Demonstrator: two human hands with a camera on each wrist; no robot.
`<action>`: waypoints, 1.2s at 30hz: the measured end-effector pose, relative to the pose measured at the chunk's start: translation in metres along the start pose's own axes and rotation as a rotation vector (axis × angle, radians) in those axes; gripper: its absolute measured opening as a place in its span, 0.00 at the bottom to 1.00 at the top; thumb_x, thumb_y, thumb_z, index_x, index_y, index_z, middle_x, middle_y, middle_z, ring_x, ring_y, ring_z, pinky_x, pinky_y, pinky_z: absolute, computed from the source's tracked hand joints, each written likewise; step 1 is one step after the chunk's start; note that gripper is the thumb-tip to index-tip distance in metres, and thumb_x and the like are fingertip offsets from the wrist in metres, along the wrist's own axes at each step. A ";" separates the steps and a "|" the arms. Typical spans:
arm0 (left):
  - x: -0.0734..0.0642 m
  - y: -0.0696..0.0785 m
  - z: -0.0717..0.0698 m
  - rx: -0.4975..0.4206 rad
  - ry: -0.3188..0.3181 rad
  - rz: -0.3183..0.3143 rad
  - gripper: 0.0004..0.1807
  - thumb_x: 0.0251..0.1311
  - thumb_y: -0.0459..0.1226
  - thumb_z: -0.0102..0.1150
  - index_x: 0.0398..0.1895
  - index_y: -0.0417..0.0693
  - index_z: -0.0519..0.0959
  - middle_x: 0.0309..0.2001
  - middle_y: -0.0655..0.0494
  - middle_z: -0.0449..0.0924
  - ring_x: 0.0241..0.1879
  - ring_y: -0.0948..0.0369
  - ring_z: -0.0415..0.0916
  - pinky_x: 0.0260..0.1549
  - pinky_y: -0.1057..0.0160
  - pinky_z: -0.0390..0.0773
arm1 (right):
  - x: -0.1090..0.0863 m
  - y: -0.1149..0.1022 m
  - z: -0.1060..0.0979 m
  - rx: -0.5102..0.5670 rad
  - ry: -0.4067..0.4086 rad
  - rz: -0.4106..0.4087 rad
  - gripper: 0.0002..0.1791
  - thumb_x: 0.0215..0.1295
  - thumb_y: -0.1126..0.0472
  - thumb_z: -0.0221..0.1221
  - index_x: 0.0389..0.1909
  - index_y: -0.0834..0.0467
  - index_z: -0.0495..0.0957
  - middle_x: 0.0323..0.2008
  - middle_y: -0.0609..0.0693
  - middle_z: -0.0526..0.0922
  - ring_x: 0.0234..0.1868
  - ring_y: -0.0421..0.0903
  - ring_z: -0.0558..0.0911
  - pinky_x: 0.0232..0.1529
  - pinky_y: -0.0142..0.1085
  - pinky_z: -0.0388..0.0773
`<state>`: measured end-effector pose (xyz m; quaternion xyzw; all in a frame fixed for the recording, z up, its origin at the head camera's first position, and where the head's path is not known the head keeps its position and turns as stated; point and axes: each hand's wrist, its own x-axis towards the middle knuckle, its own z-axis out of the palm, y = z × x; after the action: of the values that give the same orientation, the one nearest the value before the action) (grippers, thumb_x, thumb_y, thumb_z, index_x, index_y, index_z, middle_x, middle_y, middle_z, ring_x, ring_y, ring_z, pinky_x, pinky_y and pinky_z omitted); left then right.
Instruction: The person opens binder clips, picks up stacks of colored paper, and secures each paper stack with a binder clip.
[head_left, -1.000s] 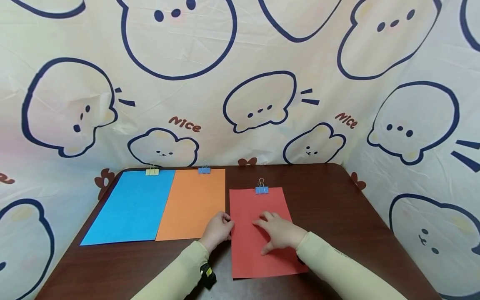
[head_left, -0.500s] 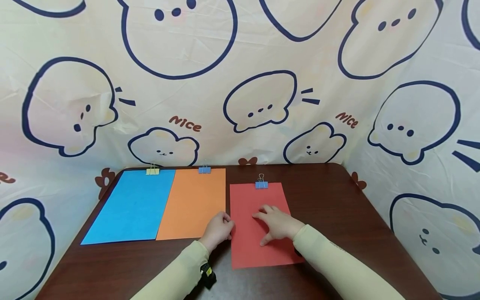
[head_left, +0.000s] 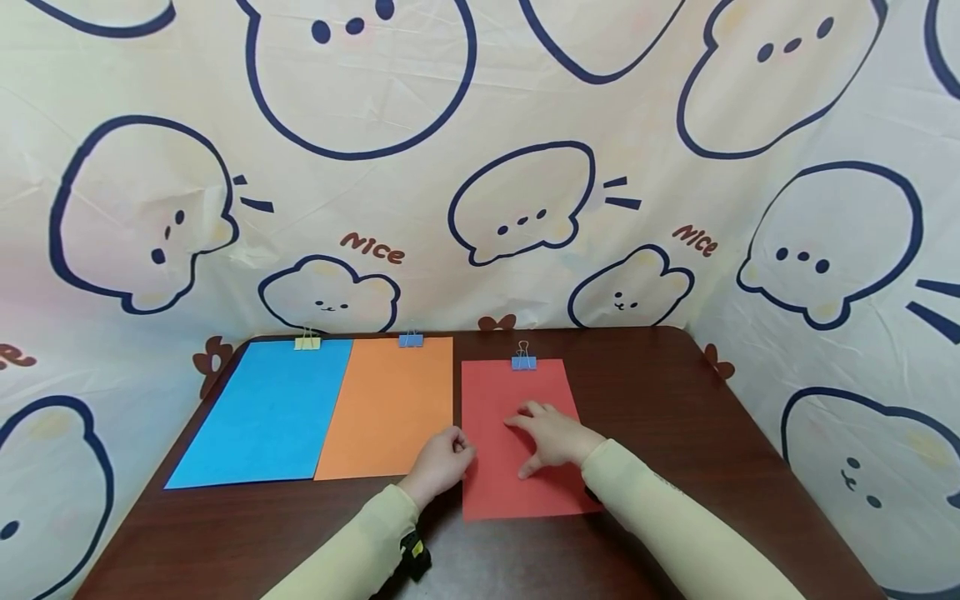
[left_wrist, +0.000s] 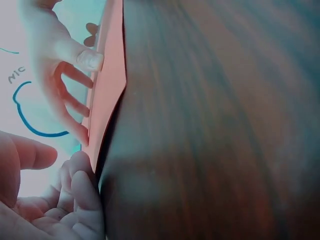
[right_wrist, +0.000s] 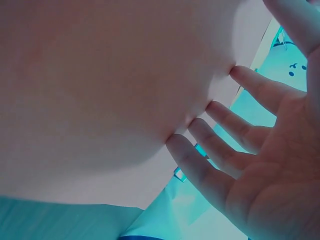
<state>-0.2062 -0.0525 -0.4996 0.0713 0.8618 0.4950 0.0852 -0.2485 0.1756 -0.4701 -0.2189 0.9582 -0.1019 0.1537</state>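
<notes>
A red sheet of paper [head_left: 517,483] lies on the table, with a blue binder clip [head_left: 523,363] on its far edge. My right hand [head_left: 553,437] presses its spread fingertips onto the sheet, as the right wrist view also shows. My left hand [head_left: 438,463] is by the sheet's left edge, its fingers loosely curled. In the left wrist view the left thumb [left_wrist: 37,152] stands apart from the curled fingers, and nothing shows between them. Whether those fingers touch the sheet's edge is unclear. The near edge of the sheet looks slightly lifted there.
A blue sheet [head_left: 258,417] with a yellow binder clip [head_left: 307,342] and an orange sheet [head_left: 390,408] with another blue clip [head_left: 410,340] lie side by side on the left. The dark wooden table [head_left: 660,400] meets patterned curtains [head_left: 420,200] behind and at both sides.
The red sheet has slid away from me toward the table's far edge, along with my right hand. The left hand stays nearly in place, shifting slightly right.
</notes>
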 end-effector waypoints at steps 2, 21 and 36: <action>-0.001 0.001 -0.001 0.018 -0.014 0.026 0.05 0.69 0.35 0.56 0.36 0.43 0.74 0.26 0.54 0.75 0.24 0.62 0.76 0.26 0.63 0.74 | 0.001 0.001 0.000 0.006 -0.003 0.002 0.47 0.50 0.42 0.78 0.73 0.46 0.72 0.72 0.54 0.66 0.71 0.57 0.66 0.64 0.53 0.77; -0.015 0.011 -0.011 0.705 0.080 0.125 0.24 0.66 0.45 0.65 0.54 0.34 0.79 0.50 0.40 0.75 0.49 0.44 0.73 0.49 0.43 0.76 | 0.014 0.007 -0.005 0.058 -0.014 0.018 0.45 0.52 0.46 0.78 0.72 0.46 0.72 0.75 0.55 0.64 0.74 0.60 0.64 0.67 0.55 0.73; -0.017 0.012 -0.010 0.761 0.086 0.135 0.24 0.66 0.46 0.66 0.54 0.34 0.80 0.46 0.41 0.77 0.44 0.45 0.76 0.45 0.45 0.78 | 0.025 0.009 -0.008 0.037 -0.031 0.019 0.46 0.53 0.45 0.77 0.74 0.45 0.71 0.76 0.55 0.63 0.75 0.60 0.62 0.67 0.55 0.73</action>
<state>-0.1915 -0.0585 -0.4830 0.1336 0.9800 0.1469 -0.0165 -0.2757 0.1732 -0.4712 -0.2083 0.9557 -0.1148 0.1734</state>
